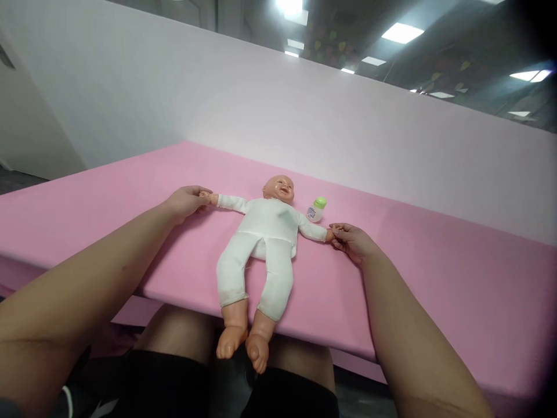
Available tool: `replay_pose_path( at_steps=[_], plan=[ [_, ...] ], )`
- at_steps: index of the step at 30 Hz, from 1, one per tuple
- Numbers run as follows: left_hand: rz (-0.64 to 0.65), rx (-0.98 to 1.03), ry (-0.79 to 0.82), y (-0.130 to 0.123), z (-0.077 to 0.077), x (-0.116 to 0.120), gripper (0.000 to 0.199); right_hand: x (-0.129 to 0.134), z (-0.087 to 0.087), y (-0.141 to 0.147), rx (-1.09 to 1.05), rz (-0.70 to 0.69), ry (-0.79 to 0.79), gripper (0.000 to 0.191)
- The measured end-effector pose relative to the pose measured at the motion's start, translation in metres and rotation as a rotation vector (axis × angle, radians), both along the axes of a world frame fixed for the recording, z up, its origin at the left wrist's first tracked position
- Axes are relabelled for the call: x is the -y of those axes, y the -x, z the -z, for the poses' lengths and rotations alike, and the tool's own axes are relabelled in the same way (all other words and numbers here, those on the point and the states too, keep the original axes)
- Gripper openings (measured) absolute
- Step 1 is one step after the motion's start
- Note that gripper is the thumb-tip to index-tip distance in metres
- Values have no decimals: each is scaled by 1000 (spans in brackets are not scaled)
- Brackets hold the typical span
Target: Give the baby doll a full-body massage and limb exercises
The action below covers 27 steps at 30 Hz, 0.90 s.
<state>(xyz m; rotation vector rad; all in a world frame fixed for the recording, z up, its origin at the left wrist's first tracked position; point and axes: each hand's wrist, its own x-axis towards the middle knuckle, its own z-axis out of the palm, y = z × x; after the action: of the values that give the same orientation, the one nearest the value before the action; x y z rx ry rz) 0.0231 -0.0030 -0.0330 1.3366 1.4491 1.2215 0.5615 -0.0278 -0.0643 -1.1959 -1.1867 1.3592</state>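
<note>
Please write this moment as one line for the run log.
left hand: holds doll by one hand | right hand: holds its other hand | doll: on back, arms spread | bottle: beside doll, on table

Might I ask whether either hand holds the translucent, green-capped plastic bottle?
No, the bottle is apart from the left hand and the right hand.

A person's bare arms stretched forward on either side of the doll. The left hand arched at one end of the doll's spread arms, fingers bent around its hand; the right hand, fingers curled, gripped at the opposite end.
</note>
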Motion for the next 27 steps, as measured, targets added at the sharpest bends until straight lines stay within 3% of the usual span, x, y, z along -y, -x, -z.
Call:
replay_pose_path(
  at_steps=[12, 19, 27],
  plan=[
    [-8, 14, 15, 5, 6, -6, 45, 8, -9, 7, -95, 50, 35, 45],
    [-95, 22, -13, 2, 3, 1, 77, 5, -5, 9, -11, 37, -12, 40],
    [-18, 49, 4, 3, 0, 1, 49, 1, -1, 9, 16, 96, -35, 39]
  ],
)
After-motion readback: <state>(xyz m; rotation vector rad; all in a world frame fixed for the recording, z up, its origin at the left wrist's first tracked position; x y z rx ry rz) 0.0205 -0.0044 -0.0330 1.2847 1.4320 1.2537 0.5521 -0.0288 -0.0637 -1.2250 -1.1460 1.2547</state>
